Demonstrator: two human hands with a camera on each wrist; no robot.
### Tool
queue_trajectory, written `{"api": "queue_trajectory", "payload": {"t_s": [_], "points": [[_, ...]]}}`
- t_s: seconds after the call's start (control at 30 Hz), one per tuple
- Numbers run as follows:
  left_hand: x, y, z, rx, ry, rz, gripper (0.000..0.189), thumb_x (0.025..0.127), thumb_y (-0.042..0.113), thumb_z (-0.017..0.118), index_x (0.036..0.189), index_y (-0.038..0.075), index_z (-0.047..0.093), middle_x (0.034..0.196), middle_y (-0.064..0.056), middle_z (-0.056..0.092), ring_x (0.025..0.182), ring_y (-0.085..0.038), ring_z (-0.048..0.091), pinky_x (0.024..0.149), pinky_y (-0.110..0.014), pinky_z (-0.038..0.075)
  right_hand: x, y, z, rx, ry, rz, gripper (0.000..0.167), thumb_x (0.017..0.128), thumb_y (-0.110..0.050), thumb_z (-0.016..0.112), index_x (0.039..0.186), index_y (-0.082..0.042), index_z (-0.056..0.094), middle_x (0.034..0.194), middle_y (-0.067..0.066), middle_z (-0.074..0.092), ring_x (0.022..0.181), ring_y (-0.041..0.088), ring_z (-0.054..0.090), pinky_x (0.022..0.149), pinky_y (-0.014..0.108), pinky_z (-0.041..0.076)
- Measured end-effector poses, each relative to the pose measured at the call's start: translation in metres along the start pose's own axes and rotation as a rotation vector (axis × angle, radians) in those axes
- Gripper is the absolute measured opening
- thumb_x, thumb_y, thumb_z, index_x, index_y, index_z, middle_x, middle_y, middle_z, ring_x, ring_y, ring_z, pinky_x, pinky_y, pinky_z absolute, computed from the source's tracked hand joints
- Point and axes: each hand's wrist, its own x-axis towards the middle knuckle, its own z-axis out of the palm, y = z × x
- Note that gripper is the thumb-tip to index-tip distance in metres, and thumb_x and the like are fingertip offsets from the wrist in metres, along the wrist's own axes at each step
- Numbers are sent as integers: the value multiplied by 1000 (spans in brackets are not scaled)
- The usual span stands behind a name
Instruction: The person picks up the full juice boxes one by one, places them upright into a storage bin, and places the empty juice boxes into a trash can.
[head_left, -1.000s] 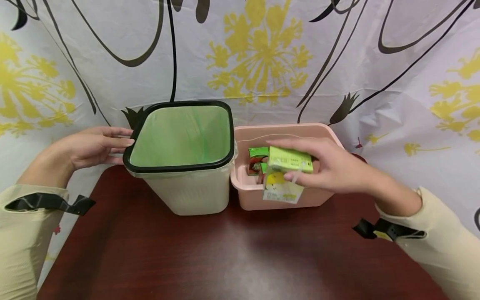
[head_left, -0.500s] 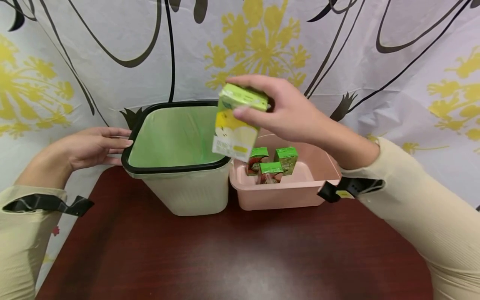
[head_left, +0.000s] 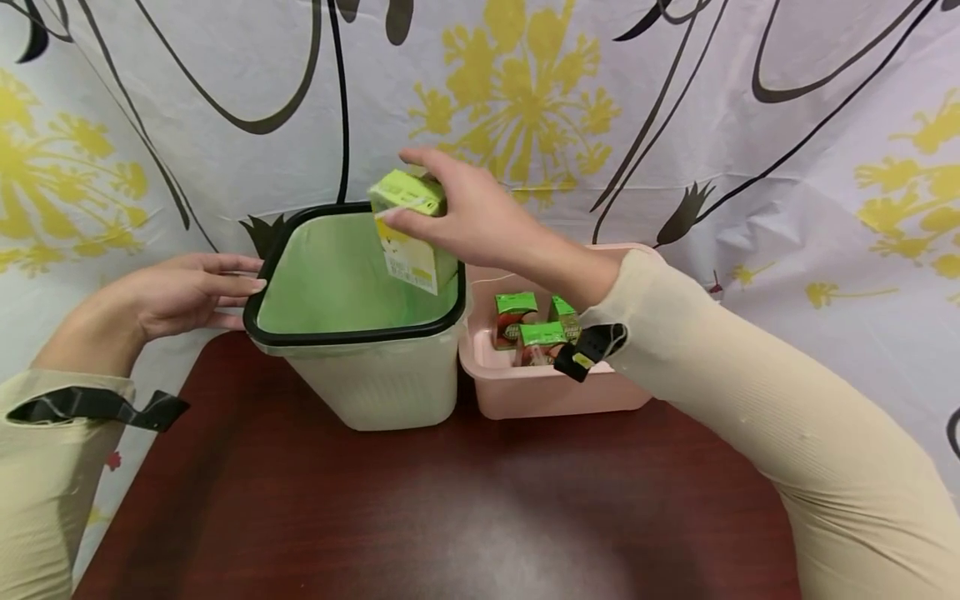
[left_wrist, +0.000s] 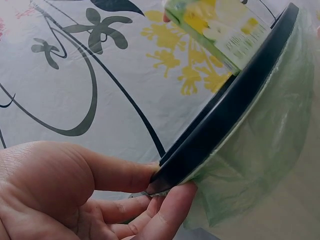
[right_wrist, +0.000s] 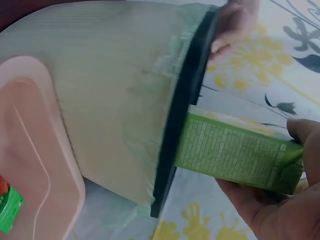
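Observation:
My right hand (head_left: 480,221) grips a green and yellow drink carton (head_left: 411,250) near its top, thumb on the near face. The carton tilts over the mouth of a pale trash bin (head_left: 375,383) with a black rim. In the right wrist view, the carton's printed green side (right_wrist: 230,147) reaches past the rim (right_wrist: 180,115). At the bin's left, my left hand (head_left: 191,292) holds the rim's edge. Thumb and fingers pinch the black rim (left_wrist: 220,120) in the left wrist view. A light green bag (head_left: 330,267) lines the bin; its bottom is hidden.
Against the bin's right side stands a pink plastic basket (head_left: 570,400) with several small green-topped cartons (head_left: 542,337). My right forearm partly covers it. Both containers stand on a dark red-brown table (head_left: 420,517). A flower-patterned cloth (head_left: 525,108) hangs behind.
The right hand has lifted the drink carton out of the pink basket and carried it left, over the bin's opening. The left hand has stayed at the rim.

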Motion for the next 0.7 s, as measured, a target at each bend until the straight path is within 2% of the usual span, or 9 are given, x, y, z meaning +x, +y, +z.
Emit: {"api": "queue_trajectory", "payload": {"t_s": [0.13,0.27,0.43,0.57,0.67,0.7], "points": [[-1,0,0,11,-4,3,65,110,17,45,158,-3,6,111,17,62,102,0,63,86,-30,58,0,2,6,-36,-70,19,84,97,-40,71,162,-15,25,142,7,55,118,15,60,95,29,51],[-2,1,1,22,-4,4,67,110,17,44,159,-4,2,111,19,60,103,1,62,86,-30,57,-7,4,3,-67,-118,3,80,97,-31,72,161,-15,27,150,9,49,131,20,52,102,32,47],[-4,0,2,39,-3,7,70,110,18,44,159,-4,0,113,20,57,103,4,60,87,-30,57,-21,6,-9,-106,-155,-23,67,100,-25,67,158,-13,35,153,6,45,135,22,49,107,36,44],[-6,-1,5,67,18,18,69,110,21,45,160,-4,3,111,23,58,103,5,60,86,-29,57,-38,11,-20,-150,-162,-63,66,99,-24,67,157,-12,38,155,6,44,134,24,49,107,40,44],[-9,-2,10,115,68,48,65,110,22,46,159,-3,11,110,22,60,101,4,61,83,-28,57,-58,19,-29,-207,-148,-94,65,98,-23,68,156,-10,41,153,8,46,133,26,50,108,44,42],[-10,-2,13,146,86,64,63,110,23,46,158,-3,14,116,17,60,101,5,60,83,-28,57,-66,23,-31,-225,-142,-98,65,98,-24,68,155,-10,41,152,9,47,133,26,49,109,45,41]]}}
